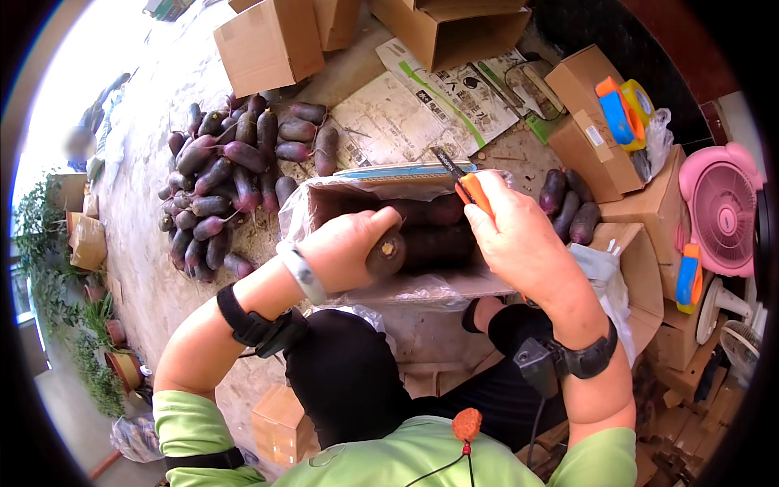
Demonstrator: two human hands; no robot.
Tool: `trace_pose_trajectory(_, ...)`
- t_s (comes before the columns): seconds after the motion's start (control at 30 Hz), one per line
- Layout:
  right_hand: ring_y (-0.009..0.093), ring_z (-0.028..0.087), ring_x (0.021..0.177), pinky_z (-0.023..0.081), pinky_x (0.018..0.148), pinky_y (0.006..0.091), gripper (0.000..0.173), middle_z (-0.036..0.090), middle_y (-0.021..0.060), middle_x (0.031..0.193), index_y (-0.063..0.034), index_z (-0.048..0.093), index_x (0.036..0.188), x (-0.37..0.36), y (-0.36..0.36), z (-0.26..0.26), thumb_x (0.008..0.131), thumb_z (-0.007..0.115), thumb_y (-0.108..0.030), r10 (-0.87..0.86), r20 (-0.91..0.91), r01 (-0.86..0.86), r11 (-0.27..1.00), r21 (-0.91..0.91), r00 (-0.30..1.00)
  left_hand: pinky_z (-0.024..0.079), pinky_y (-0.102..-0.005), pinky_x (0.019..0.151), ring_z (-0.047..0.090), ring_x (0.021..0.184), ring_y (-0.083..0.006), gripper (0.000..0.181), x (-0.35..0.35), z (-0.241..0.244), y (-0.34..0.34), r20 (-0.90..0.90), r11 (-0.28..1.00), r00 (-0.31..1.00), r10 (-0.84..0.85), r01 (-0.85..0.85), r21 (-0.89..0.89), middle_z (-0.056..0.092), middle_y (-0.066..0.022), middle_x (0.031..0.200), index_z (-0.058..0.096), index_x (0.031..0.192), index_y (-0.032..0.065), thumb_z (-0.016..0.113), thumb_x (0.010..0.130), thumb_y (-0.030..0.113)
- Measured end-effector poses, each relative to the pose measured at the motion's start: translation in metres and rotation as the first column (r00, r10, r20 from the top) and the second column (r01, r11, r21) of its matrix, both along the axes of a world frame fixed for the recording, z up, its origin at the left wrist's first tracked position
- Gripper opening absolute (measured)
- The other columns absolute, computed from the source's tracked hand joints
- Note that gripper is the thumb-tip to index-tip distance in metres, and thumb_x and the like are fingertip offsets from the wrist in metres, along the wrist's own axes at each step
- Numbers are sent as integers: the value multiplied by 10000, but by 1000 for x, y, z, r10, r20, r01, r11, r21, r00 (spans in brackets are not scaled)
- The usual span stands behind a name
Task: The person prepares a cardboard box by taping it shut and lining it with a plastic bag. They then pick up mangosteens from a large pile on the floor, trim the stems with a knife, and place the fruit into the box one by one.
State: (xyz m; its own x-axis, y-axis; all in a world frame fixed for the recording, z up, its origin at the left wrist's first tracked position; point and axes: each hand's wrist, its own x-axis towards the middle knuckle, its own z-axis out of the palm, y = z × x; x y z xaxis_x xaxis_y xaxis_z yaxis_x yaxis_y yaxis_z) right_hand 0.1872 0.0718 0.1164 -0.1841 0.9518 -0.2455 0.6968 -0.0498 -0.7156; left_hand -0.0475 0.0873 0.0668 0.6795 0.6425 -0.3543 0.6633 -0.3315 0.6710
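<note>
In my left hand [359, 243] is a dark purple radish-like root [387, 252], its cut end facing up, over the near left part of an open cardboard box [331, 207]. My right hand [511, 231] grips an orange-and-black handled knife [475, 190], its dark blade pointing up and left above the box's right part. More dark roots [438, 243] lie inside the box, which has clear plastic film around its rim. A large heap of purple roots [213, 176] lies on the floor to the left. Several more [569, 204] lie right of the box.
Empty cardboard boxes [261, 49] stand at the back. A flattened printed carton [414, 109] lies on the floor behind the box. To the right are stacked cartons [645, 201], tape dispensers [621, 115] and a pink fan [724, 213]. Potted plants [100, 365] line the left.
</note>
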Motion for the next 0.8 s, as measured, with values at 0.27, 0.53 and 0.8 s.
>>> trace_pose_trajectory(0.27, 450, 605, 826, 472, 739, 516, 197, 626, 268, 849, 34, 457, 989, 6, -2, -2, 903, 496, -139, 18, 44, -19, 1000, 4, 999, 484, -447, 790, 586, 929, -403, 529, 3, -10, 2, -367, 951, 877, -310, 296, -95, 589, -209, 977, 459, 1096, 13, 725, 641, 53)
trace_pose_trajectory(0.53, 442, 609, 821, 479, 740, 510, 202, 628, 269, 843, 37, 457, 980, 15, -5, -13, 896, 511, -139, 50, 68, -54, 997, 51, 996, 490, -434, 802, 603, 932, -377, 559, 9, -17, 19, -425, 937, 835, -349, 308, -165, 620, -173, 947, 507, 1099, 35, 790, 634, 162)
trace_pose_trajectory(0.8, 444, 608, 818, 480, 740, 511, 192, 626, 267, 830, 32, 459, 973, 21, -7, -16, 899, 510, -138, 65, 64, -70, 994, 82, 996, 470, -423, 884, 579, 1015, -369, 641, 16, -27, 32, -452, 922, 805, -384, 306, -237, 612, -186, 1062, 525, 1246, 87, 770, 677, 251)
